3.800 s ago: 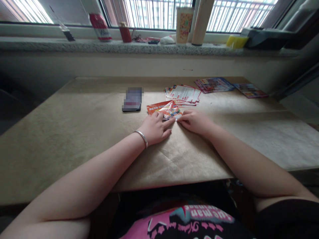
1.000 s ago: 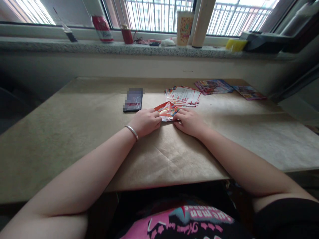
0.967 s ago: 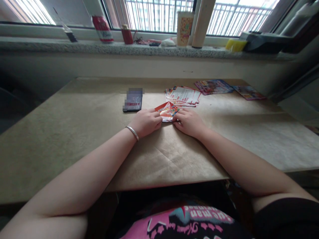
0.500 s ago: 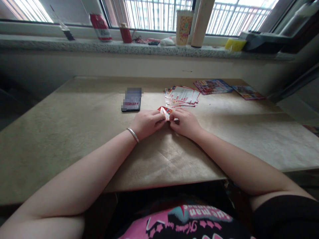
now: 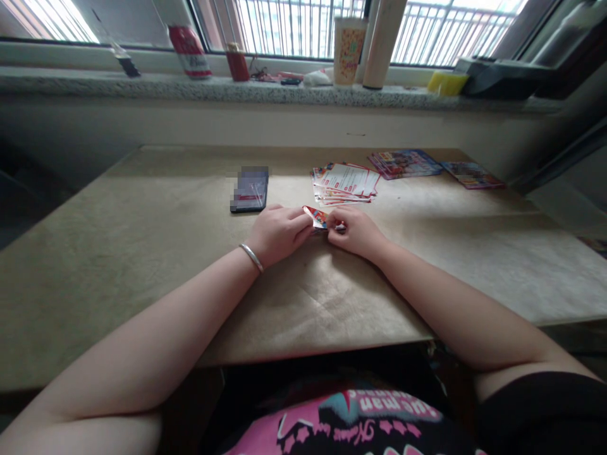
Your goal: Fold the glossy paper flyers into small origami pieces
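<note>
Far left I see a red-and-white can (image 5: 188, 52) standing on the speckled windowsill (image 5: 142, 88), with a small red jar (image 5: 237, 62) to its right. Below them, a dark phone (image 5: 250, 189) lies flat on the worktop (image 5: 142, 253), partly pixelated on my feed. Just to its near right is the left hand (image 5: 282, 234), a silver bangle (image 5: 251, 258) at its wrist; its fingers are clamped together on the left end of a folded paper (image 5: 318, 217). That paper, red and white with coloured print, sits between the two hands, over the near middle of the worktop; I can't tell whether its lower edge touches the surface. Just beyond it I have a fanned pile of leaflets (image 5: 348, 180), the top one white with lines of print. A patterned cup (image 5: 349, 50) stands on the sill behind. The right hand (image 5: 356, 230) has its fingers curled and pinched on the paper's right end. Farther right, toward the back, lie overlapping blue-and-purple cards (image 5: 408, 164), then a smaller bunch (image 5: 474, 175) just beside them.
</note>
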A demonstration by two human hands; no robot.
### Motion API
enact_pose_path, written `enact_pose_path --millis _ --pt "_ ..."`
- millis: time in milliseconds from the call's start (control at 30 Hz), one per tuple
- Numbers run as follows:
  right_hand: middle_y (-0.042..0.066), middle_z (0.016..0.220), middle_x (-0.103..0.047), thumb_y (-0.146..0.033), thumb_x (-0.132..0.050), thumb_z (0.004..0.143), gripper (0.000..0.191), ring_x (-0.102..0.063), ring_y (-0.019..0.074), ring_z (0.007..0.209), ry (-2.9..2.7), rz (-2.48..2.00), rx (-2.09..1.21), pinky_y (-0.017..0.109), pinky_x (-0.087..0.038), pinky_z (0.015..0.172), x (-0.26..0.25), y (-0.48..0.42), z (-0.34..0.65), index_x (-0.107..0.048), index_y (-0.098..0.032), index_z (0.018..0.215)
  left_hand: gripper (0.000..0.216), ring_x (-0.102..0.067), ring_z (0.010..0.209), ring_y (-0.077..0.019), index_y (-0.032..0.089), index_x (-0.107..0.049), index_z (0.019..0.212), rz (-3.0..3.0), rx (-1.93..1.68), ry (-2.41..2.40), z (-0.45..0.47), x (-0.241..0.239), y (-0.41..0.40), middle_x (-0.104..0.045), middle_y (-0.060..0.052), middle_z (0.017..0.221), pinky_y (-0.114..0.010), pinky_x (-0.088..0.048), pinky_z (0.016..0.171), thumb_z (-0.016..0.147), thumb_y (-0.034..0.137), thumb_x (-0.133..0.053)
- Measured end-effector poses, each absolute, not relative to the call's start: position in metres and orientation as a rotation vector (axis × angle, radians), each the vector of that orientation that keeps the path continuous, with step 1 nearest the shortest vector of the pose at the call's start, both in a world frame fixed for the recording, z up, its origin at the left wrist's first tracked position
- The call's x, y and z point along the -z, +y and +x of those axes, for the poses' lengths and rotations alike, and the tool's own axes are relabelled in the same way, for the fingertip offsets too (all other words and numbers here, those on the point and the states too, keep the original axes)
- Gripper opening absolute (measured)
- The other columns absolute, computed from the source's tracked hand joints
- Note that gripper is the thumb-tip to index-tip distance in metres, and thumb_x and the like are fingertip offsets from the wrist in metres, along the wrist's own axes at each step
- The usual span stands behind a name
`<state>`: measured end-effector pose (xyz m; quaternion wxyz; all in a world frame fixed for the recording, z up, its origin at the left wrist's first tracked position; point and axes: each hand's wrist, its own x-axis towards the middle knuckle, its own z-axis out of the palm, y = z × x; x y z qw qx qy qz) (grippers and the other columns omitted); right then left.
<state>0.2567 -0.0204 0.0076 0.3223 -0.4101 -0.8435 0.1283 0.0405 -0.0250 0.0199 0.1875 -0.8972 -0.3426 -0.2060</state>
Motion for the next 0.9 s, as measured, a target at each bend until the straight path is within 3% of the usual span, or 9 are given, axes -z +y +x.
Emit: enact_pose_path --millis 300,900 --pt "0.001 0.075 -0.062 -0.015 -0.057 0.069 0.006 -0.055 0.0173 0.075 -2.223 -1.067 -0.236 0.029 -0.042 0.072 -0.004 -0.013 0.273 -0.057 -0.021 0.069 0.035 -0.057 0.078 -0.0194 0.019 -0.067 0.080 -2.491 0.582 -1.030 0.030 -0.031 -0.024 -0.069 -0.007 0.083 -0.033 -0.038 0.070 0.098 0.035 -0.042" --pt "0.003 0.075 -0.060 -0.015 -0.055 0.068 0.007 -0.055 0.0197 0.076 -2.251 -1.069 -0.186 0.033 -0.043 0.075 -0.009 -0.006 0.300 -0.055 -0.022 0.067 0.031 -0.055 0.080 -0.0202 0.022 -0.068 0.084 -2.352 0.647 -1.088 0.023 -0.029 -0.021 -0.069 -0.004 0.084 -0.038 -0.037 0.075 0.098 0.035 -0.043"
